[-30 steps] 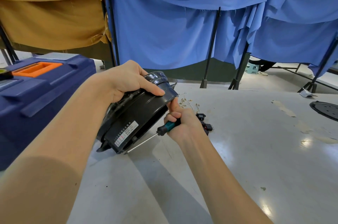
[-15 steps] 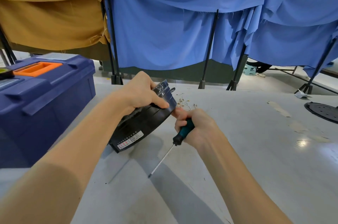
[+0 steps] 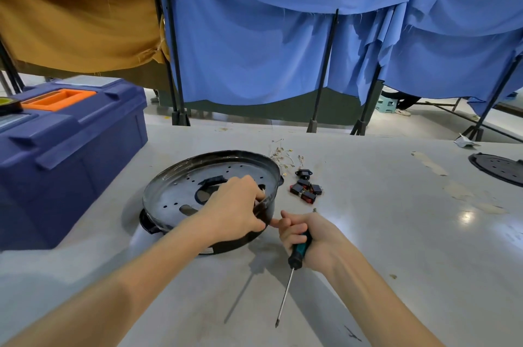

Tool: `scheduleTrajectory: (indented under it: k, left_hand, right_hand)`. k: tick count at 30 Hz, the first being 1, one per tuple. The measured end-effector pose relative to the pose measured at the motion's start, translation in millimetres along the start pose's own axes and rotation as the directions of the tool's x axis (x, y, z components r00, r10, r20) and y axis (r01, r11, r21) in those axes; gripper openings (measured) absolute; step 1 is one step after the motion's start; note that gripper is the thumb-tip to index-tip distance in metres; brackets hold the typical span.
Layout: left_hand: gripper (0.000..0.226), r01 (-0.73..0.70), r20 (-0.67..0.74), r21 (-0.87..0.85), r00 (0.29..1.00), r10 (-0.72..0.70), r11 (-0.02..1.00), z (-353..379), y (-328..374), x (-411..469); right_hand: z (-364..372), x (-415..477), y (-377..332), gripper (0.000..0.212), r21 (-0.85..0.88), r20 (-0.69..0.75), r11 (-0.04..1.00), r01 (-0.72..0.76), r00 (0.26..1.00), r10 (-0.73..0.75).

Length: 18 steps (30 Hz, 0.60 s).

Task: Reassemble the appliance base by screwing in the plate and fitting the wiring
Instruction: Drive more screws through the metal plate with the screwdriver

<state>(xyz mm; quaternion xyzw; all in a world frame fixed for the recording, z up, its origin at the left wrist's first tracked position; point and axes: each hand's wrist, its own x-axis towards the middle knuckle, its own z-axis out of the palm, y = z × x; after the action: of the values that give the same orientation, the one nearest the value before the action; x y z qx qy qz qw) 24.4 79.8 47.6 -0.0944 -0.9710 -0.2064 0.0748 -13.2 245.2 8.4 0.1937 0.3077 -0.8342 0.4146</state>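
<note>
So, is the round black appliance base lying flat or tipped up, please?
Flat: the base rests on the grey table, perforated plate up, left hand gripping its rim.

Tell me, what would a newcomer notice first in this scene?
First, the round black appliance base, dotted with holes, lying on the pale grey table with the left hand gripping its near rim. Just right of it, the right hand holds a teal-handled screwdriver, tip pointing back toward the person. A big navy plastic toolbox sits on the left, and bright blue cloth curtains hang behind.
</note>
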Motion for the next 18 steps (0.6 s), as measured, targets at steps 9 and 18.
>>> scheduleTrajectory:
  k: [9,18]
  left_hand:
    - [0.057,0.015,0.203,-0.193,0.979,0.025,0.981,11.9,-13.4,-5.1]
    - [0.028,0.118,0.300,-0.384,0.954,0.003,0.916,4.8,-25.8,0.8]
  right_hand:
    - [-9.2,2.6,6.1,0.018,0.000,-0.025,0.999,-0.052,0.998,0.052]
    - [-8.2,1.8,7.2,0.013,-0.038,-0.017,0.997,-0.067,0.998,0.066]
